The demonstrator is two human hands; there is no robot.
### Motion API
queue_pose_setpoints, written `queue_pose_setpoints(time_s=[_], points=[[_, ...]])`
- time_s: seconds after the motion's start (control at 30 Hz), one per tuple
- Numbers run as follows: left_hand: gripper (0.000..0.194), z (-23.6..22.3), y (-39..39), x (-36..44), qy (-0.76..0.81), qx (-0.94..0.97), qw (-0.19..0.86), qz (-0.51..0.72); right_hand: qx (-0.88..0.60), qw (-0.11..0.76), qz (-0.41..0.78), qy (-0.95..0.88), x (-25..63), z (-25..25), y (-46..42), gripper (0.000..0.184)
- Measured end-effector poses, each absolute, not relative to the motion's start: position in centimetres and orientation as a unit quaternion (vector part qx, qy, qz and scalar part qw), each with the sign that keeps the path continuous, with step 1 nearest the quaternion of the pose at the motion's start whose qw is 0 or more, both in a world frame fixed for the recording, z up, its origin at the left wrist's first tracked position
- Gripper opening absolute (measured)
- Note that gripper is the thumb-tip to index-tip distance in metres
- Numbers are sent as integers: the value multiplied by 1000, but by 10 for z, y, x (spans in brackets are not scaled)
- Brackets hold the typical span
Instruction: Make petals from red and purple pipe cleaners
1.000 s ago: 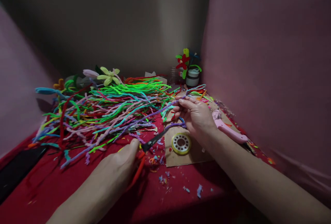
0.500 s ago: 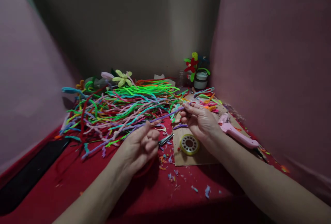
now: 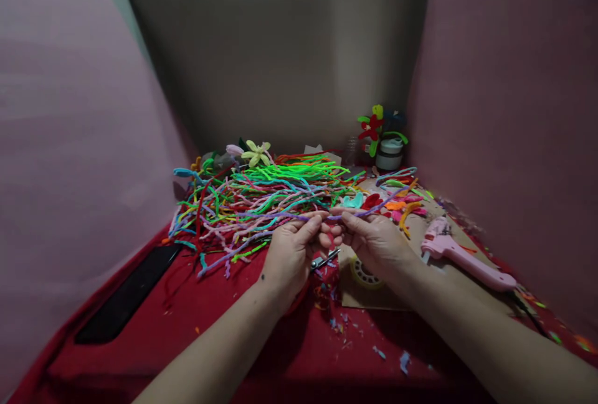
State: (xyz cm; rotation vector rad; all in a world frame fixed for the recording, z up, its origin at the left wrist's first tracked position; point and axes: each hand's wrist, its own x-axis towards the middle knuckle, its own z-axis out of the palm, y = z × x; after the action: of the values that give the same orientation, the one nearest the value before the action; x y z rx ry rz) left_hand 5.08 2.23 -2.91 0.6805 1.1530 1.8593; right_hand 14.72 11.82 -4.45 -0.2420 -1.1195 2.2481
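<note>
A purple pipe cleaner (image 3: 374, 208) stretches across between my two hands, above the table. My left hand (image 3: 299, 251) pinches it between thumb and fingers, close to its middle. Right beside it, my right hand (image 3: 376, 239) grips the same pipe cleaner, whose free end rises to the upper right. Behind and to the left lies a big pile of pipe cleaners (image 3: 280, 189) in many colours. Below the hands, scissors (image 3: 326, 259) rest on the red cloth, partly hidden. A yellow-rimmed roll (image 3: 367, 273) shows partly under my right wrist.
A pink glue gun (image 3: 460, 254) lies on a cardboard sheet (image 3: 374, 301) at right. A black flat object (image 3: 128, 295) is at left. Pipe-cleaner flowers (image 3: 371, 127) stand by a jar (image 3: 390, 154) at the back. Fuzzy scraps litter the red cloth (image 3: 224, 310). Pink panels flank both sides.
My hands have come together along the purple pipe cleaner, and its free end now points up to the right. The view has shifted, so the scene sits further right.
</note>
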Motion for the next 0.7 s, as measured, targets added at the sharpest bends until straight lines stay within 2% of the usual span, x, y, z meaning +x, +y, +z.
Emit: queue_pose_setpoints(time_s=[0.1,0.27,0.37,0.53,0.7], points=[[25,-32,24,48,487,286,405,720,-114,301,841,-435,147,-44,118,19],[25,-28,24,41,572,336,314,679,-134,327,819,-452,146,-46,123,22],[23,-21,26,38,606,340,285,660,-169,297,790,-509,146,-46,120,18],[26,-14,32,32,592,360,378,614,-174,229,710,-643,149,-43,111,20],[29,-18,34,29,549,347,445,616,-149,223,720,-640,148,-45,111,24]])
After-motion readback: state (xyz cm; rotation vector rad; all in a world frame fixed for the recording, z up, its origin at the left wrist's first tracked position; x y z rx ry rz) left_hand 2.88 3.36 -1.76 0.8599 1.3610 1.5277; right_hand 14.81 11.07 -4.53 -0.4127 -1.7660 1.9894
